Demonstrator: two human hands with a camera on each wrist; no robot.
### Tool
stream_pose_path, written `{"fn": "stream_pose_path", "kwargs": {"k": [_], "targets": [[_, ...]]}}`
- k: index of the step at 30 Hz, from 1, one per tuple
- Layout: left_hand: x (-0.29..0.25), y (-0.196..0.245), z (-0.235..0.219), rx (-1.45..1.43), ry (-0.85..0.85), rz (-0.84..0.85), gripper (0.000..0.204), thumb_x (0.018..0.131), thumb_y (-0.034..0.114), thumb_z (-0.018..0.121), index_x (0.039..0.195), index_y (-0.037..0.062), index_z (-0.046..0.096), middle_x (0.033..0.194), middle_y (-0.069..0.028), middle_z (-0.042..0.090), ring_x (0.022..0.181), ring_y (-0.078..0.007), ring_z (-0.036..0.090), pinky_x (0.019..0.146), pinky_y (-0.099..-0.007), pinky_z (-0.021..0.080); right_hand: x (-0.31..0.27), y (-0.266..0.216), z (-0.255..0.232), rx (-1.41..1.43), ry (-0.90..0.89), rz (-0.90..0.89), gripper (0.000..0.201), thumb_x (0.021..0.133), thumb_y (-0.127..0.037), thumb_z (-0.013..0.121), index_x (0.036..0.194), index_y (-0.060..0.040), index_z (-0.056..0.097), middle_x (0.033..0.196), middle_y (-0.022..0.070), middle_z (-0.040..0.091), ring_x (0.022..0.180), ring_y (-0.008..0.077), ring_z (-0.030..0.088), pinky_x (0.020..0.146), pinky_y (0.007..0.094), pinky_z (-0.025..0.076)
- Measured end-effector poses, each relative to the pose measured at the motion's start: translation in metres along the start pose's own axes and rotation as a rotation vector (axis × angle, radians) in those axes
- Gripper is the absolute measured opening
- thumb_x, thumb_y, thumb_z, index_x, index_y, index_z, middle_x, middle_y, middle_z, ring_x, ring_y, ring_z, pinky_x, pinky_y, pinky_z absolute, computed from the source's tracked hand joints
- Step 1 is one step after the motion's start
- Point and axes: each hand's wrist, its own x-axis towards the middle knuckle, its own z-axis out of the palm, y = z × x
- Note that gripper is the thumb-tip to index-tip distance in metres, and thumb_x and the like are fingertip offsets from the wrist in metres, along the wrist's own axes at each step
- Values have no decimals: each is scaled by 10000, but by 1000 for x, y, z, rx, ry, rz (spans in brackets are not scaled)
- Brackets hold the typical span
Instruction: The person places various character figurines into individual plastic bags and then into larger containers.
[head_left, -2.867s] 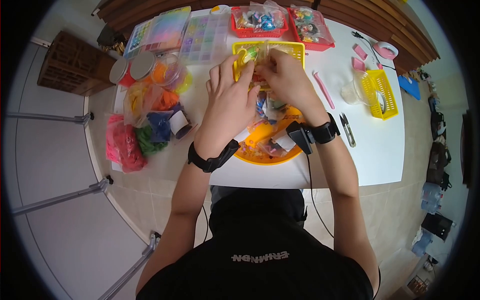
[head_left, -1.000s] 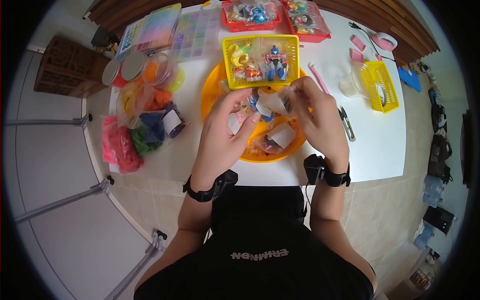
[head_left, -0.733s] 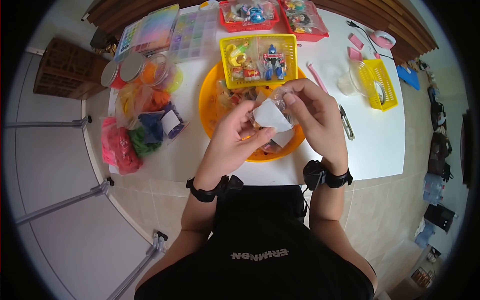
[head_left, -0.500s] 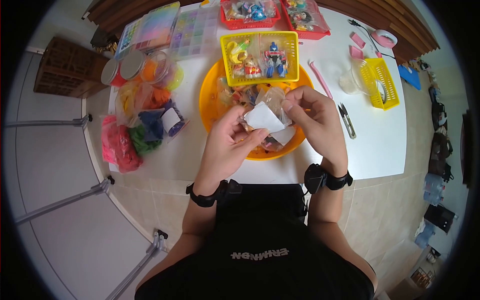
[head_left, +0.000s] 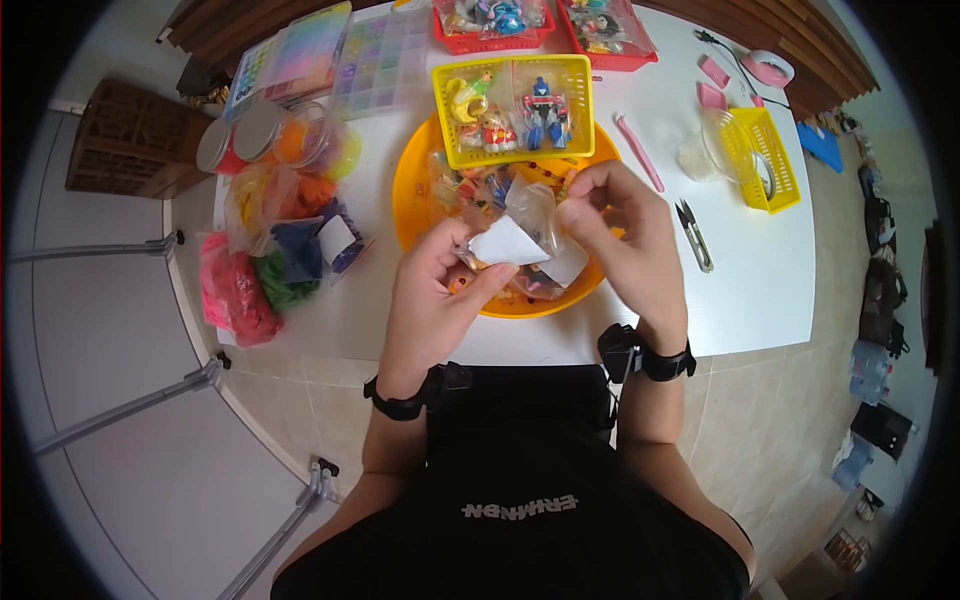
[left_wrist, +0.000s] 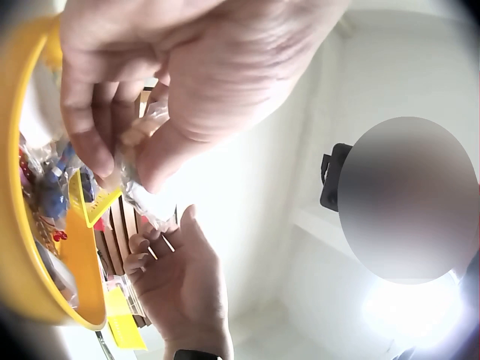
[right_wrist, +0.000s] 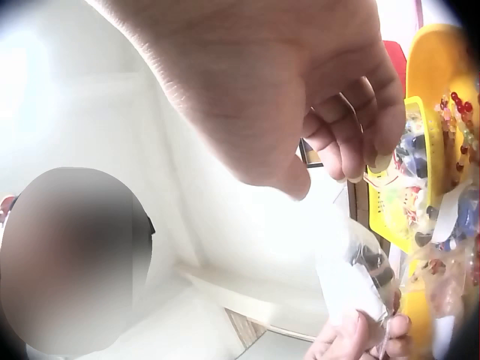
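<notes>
My left hand (head_left: 435, 295) pinches a small clear plastic bag (head_left: 508, 243) with a white label between thumb and fingers. It holds the bag over a round yellow tray (head_left: 408, 205). In the right wrist view, dark pieces show inside the bag (right_wrist: 369, 264). My right hand (head_left: 635, 240) hovers beside the bag's upper end, fingers loosely bent and thumb apart; the right wrist view shows nothing between them. Several bagged trinkets and loose beads lie in the tray. At its far side sits a yellow basket (head_left: 510, 160) with a bagged robot figure (head_left: 545, 115) and a banana-like figure (head_left: 465, 100).
Lidded jars (head_left: 256, 130) and colourful bags (head_left: 240, 295) stand at the left, with bead boxes (head_left: 385, 60) behind. Two red baskets (head_left: 612, 60) are at the back. At the right lie a pink tool (head_left: 640, 153), thread snips (head_left: 694, 237) and a small yellow basket (head_left: 775, 195).
Both hands have come back from the yellow basket to the tray. The left hand has lifted the labelled bag and drawn it left; the right hand, earlier at the bag, has come away.
</notes>
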Motion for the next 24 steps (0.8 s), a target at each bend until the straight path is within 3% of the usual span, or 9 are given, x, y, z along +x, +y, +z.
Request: {"fn": "stream_pose_path", "kwargs": {"k": [4,7,13,16,19,24], "targets": [[-1,1,-2,113,-33,-15,213,942,-52,686,1106,10,564,1084,-64,703,1000,-79,655,861,-243,522,-1,-4,4,-4,-50,103,164,956,-148,708,977,13,682,759,23,661,702,59,594,633,221,471],[0,-4,-7,-31,-15,4,209,952,16,712,1121,-10,591,1063,-54,692,996,-69,633,865,-241,519,0,12,0,174,-80,139,136,978,-114,667,987,18,695,802,37,695,720,70,625,667,230,492],[3,7,0,-228,10,-59,337,981,9,657,1284,-36,516,1231,-99,626,1082,-100,602,936,-256,499,-3,14,-12,519,-225,208,118,1006,-85,636,1009,12,703,852,20,705,736,65,627,697,223,493],[2,2,10,-1,147,66,382,978,42,667,1307,-25,485,1188,-106,622,1045,-139,624,917,-275,501,-7,14,-6,589,-246,210,114,1003,-86,651,1032,11,703,872,14,705,738,56,621,692,216,494],[2,-2,13,396,331,341,326,945,72,709,1217,-4,545,1110,-111,629,970,-190,636,865,-307,503,-12,-2,2,541,-235,272,99,1001,-48,631,1047,12,696,893,9,707,755,49,624,690,212,501],[-5,22,16,391,131,316,178,905,67,723,1026,6,607,1011,-121,630,877,-245,625,784,-345,499,-17,-7,14,490,-216,241,108,967,1,634,1061,19,684,902,-13,686,773,37,610,699,205,500]]}}
